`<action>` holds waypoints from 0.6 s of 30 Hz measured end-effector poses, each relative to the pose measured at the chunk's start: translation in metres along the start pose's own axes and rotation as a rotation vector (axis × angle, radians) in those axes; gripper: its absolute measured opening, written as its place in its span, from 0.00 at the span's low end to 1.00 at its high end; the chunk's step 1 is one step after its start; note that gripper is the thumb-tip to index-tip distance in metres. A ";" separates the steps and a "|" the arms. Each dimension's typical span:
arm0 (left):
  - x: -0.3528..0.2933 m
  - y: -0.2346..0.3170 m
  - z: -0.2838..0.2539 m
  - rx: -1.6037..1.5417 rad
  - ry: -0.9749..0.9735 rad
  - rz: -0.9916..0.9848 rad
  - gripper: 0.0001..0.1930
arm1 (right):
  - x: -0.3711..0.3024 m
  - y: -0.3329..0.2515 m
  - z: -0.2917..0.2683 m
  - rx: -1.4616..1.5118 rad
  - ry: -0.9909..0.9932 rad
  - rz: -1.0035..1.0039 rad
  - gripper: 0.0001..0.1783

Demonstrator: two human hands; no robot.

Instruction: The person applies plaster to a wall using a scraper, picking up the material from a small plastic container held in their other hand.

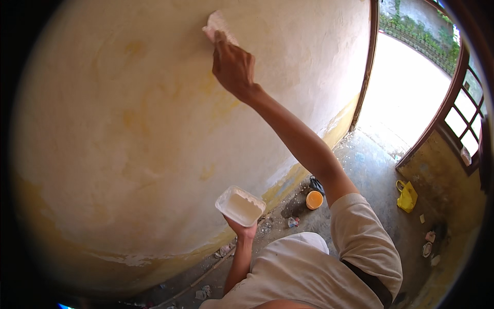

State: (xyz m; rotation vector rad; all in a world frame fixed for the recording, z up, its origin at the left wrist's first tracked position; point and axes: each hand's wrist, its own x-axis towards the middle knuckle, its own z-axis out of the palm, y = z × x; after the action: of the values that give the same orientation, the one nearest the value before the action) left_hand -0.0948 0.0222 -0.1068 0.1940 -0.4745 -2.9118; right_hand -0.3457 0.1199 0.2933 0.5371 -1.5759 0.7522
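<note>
High on the wall, my right hand (234, 66) is closed around a flat, whitish-pink piece (218, 23) pressed to the surface; whether it is a spreader or a pad cannot be made out. That wall (149, 170) is coated in pale, cloudy cream with yellow patches showing through. Lower down, a white rectangular plastic tub (222, 201) rests in my left hand (244, 230), which grips it from beneath. Off-white paste (243, 208) covers the inside of the tub, with smears along its rim. Most of my left fingers are hidden under the tub.
On the floor near the wall stand an orange-lidded bucket (314, 200) and a black bag (316, 184). A yellow bag (407, 196) lies farther right, with scraps (427, 249) scattered beyond it. The doorway (401, 77) opens on bright ground; a paned window (465, 116) is beside it.
</note>
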 end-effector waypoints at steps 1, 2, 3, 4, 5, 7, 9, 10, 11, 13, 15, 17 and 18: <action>0.001 -0.002 0.000 0.007 -0.014 -0.017 0.28 | -0.016 -0.011 0.002 0.050 0.074 -0.172 0.23; -0.003 0.003 0.000 0.007 0.002 -0.008 0.28 | -0.039 -0.027 -0.004 0.134 0.053 -0.273 0.22; -0.003 0.003 0.002 0.019 -0.001 0.001 0.28 | -0.062 -0.041 -0.012 0.213 0.025 -0.374 0.20; -0.006 0.008 0.003 0.028 0.011 0.021 0.28 | -0.088 -0.055 -0.028 0.322 -0.100 -0.405 0.18; -0.007 0.012 0.003 0.083 0.001 0.064 0.28 | -0.117 -0.058 -0.042 0.453 -0.259 -0.285 0.13; -0.015 0.013 0.015 0.090 0.045 0.059 0.29 | -0.160 -0.060 -0.088 0.579 -0.485 -0.023 0.06; -0.017 0.012 0.024 0.132 0.019 0.046 0.30 | -0.182 -0.064 -0.142 0.543 -0.639 0.214 0.07; -0.023 0.012 0.030 0.142 -0.016 0.032 0.31 | -0.190 -0.067 -0.160 0.520 -0.735 0.322 0.09; -0.032 0.012 0.036 0.158 -0.055 0.014 0.32 | -0.205 -0.067 -0.176 0.537 -0.778 0.337 0.09; -0.041 0.003 0.048 0.211 0.027 -0.010 0.35 | -0.252 -0.066 -0.200 0.486 -0.895 0.459 0.09; -0.043 0.000 0.042 0.222 0.099 -0.056 0.35 | -0.296 -0.075 -0.202 0.497 -0.953 0.544 0.10; -0.045 -0.001 0.039 0.232 0.133 -0.096 0.36 | -0.313 -0.079 -0.204 0.497 -0.984 0.603 0.11; -0.048 0.000 0.036 0.173 0.041 -0.119 0.34 | -0.308 -0.080 -0.209 0.469 -1.030 0.654 0.11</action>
State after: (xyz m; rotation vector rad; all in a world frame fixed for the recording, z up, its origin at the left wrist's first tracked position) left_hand -0.0539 0.0431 -0.0682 0.3150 -0.7320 -2.9740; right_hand -0.1011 0.1926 0.0113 0.8325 -2.6090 1.5068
